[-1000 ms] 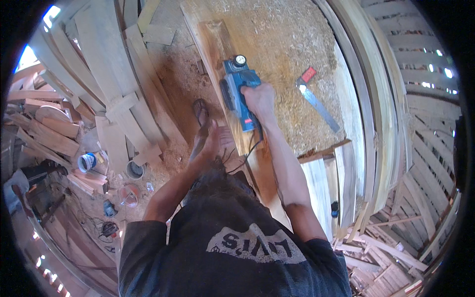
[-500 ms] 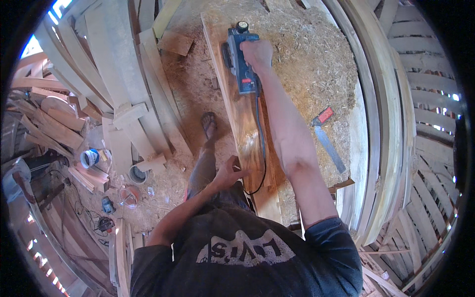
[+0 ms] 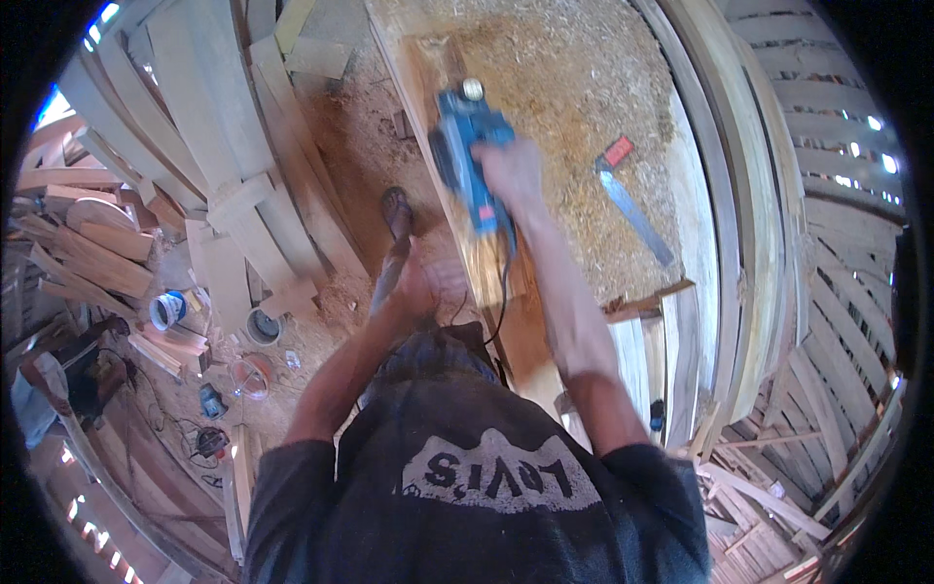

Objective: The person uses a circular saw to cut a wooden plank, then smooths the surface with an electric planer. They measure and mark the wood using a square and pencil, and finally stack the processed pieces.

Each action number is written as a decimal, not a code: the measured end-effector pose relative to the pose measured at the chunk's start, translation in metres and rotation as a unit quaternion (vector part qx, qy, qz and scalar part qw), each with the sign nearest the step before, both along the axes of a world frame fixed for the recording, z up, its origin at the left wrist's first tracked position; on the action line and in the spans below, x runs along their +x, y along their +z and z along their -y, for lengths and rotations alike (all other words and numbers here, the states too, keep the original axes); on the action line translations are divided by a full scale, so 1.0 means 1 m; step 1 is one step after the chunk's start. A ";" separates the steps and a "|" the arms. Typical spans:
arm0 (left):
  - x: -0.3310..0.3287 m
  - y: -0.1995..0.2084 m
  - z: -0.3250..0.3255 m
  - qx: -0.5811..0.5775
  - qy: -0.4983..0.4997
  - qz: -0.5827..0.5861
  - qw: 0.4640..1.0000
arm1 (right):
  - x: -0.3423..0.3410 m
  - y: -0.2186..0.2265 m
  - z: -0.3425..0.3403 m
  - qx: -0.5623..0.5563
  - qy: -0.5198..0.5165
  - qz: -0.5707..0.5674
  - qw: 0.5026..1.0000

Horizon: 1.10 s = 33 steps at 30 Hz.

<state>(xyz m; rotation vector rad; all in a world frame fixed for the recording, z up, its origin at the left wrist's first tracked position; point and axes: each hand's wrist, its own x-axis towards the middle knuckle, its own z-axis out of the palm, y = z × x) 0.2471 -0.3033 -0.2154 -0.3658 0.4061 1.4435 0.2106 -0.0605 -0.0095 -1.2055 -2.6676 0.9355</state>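
Note:
My right hand (image 3: pixel 513 173) is wrapped round the handle of a blue electric planer (image 3: pixel 472 161), which rests on a reddish-brown wooden board (image 3: pixel 433 60). The planer's dark cord (image 3: pixel 503 302) hangs from its rear and curves back toward my body. To the left of the board, my left hand (image 3: pixel 428 282) is held in the air near my knee; it is blurred, with its fingers looking stretched out and nothing in them. A try square (image 3: pixel 634 216) with a red-marked stock and a metal blade lies on the shavings to the right.
Wood shavings (image 3: pixel 574 73) cover the work surface. Long planks (image 3: pixel 744 195) line the right side, and more boards (image 3: pixel 209 107) lean at the left. On the floor stand a white-and-blue bucket (image 3: pixel 168 310), a grey bucket (image 3: pixel 263 328) and a power tool (image 3: pixel 211 401). Cables lie nearby.
My right hand has drawn the planer back along the board toward me. My left hand has lifted off the board's edge and moved left and forward, its fingers spreading.

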 end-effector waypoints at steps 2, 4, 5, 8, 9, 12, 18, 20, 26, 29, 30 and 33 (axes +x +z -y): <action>-0.002 0.016 -0.006 -0.055 -0.038 0.024 0.997 | 0.096 0.023 0.052 -0.093 -0.066 -0.036 0.993; -0.013 -0.028 0.001 0.055 -0.026 0.061 0.996 | 0.164 0.056 0.113 -0.141 -0.109 -0.020 0.984; -0.015 -0.044 0.005 0.110 -0.021 0.076 0.991 | 0.197 0.054 0.137 -0.142 -0.137 -0.008 0.980; -0.002 0.006 -0.013 0.035 -0.045 -0.030 0.998 | 0.265 0.047 0.175 -0.122 -0.163 -0.053 0.978; -0.001 0.012 -0.014 0.051 -0.043 -0.028 0.997 | 0.270 0.046 0.179 -0.127 -0.171 -0.046 0.976; -0.005 -0.008 -0.005 0.029 -0.046 -0.045 0.997 | 0.248 0.059 0.176 -0.151 -0.169 -0.029 0.974; 0.000 -0.020 -0.011 -0.020 -0.025 -0.064 0.997 | 0.179 0.034 0.134 -0.069 -0.110 -0.046 0.990; 0.004 -0.007 -0.014 -0.001 -0.025 -0.096 0.995 | 0.158 0.024 0.115 -0.085 -0.122 -0.027 0.989; -0.002 -0.022 -0.005 0.022 -0.042 -0.054 0.997 | 0.089 0.024 0.085 -0.079 -0.122 -0.041 0.989; -0.002 -0.021 -0.006 -0.002 -0.052 -0.061 0.997 | 0.055 0.009 0.062 -0.025 -0.088 -0.041 0.995; -0.001 -0.015 -0.007 -0.014 -0.053 -0.072 0.996 | 0.043 0.006 0.055 -0.028 -0.092 -0.032 0.995; -0.002 0.001 -0.011 -0.049 -0.056 -0.107 0.991 | 0.005 0.005 0.036 -0.033 -0.102 -0.016 0.994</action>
